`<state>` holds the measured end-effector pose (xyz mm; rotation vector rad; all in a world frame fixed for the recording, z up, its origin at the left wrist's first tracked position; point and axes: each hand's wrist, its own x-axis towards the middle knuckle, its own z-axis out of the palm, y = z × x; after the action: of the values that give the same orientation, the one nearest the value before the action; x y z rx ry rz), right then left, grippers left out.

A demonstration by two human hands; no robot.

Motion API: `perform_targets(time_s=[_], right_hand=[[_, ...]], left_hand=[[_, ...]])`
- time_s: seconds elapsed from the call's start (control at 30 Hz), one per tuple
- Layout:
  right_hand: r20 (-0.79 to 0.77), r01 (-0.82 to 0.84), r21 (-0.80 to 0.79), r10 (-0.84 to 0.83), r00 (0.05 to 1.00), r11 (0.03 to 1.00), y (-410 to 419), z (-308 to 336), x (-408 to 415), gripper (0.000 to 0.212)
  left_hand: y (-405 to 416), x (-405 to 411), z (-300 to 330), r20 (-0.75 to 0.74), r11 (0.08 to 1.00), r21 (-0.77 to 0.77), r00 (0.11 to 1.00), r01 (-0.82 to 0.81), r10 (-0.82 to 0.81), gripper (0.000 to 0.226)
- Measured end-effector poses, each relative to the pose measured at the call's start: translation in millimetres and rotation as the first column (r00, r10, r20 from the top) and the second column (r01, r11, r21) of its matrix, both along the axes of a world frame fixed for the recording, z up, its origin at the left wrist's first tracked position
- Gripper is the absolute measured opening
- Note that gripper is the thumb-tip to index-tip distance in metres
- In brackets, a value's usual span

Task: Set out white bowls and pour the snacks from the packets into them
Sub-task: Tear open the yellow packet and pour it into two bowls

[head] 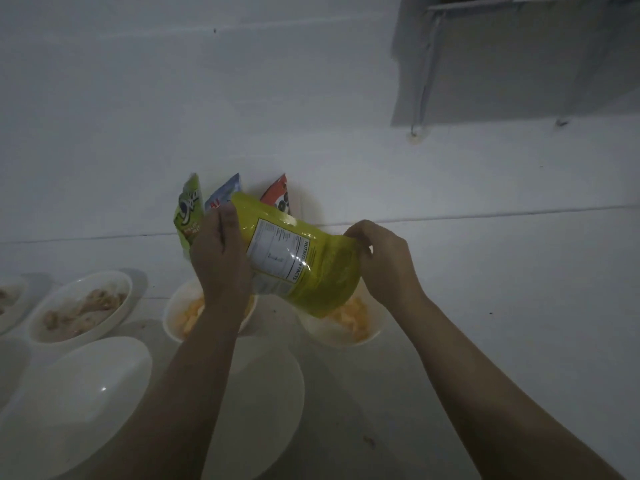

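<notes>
A yellow snack packet (322,271) with a nutrition label is held tilted above the white counter. My left hand (218,258) grips its upper left side and my right hand (384,261) pinches its right edge. Its lower end hangs over a white bowl (375,332) holding orange snack pieces. A second white bowl (173,317) with orange pieces sits under my left wrist. Three more packets lean on the wall behind: a green one (188,213), a blue one (225,192) and a red one (277,195).
A white bowl (117,282) with pale brown snacks sits at left, another (10,299) at the left edge. Two white bowls with nothing visible inside (83,403) (273,393) stand nearest me. A grey cabinet (519,57) hangs on the wall at upper right.
</notes>
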<state>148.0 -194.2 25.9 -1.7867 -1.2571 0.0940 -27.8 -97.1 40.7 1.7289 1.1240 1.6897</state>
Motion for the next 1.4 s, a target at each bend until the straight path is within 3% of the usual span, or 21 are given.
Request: perform_targets(time_s=[0.47,0.67,0.93,1.4], right_hand=[[-0.09,0.039,0.047,-0.035,0.995,0.998,0.2,-2.0,-5.8,0.031],[-0.086,0.04,0.037,-0.037,0.996,0.999,-5.1,1.8,-8.6,0.03],[-0.076,0.058,0.058,-0.054,0.996,0.997,-6.4,5.9,-11.1,0.03],[-0.074,0.05,0.094,-0.043,0.996,0.994,-7.2,13.2,-15.1,0.028]], left_hand=[[9.3,-4.3,4.2,-0.023,1.0,0.011,1.0,0.02,-0.02,0.033],[6.9,-5.1,8.3,-0.012,0.999,0.021,1.0,0.025,-0.024,0.031],[9.8,-12.9,11.2,-0.003,0.999,0.003,0.999,0.043,-0.043,0.046],[6.9,-18.1,20.1,-0.028,1.0,0.001,1.0,0.009,-0.009,0.042]])
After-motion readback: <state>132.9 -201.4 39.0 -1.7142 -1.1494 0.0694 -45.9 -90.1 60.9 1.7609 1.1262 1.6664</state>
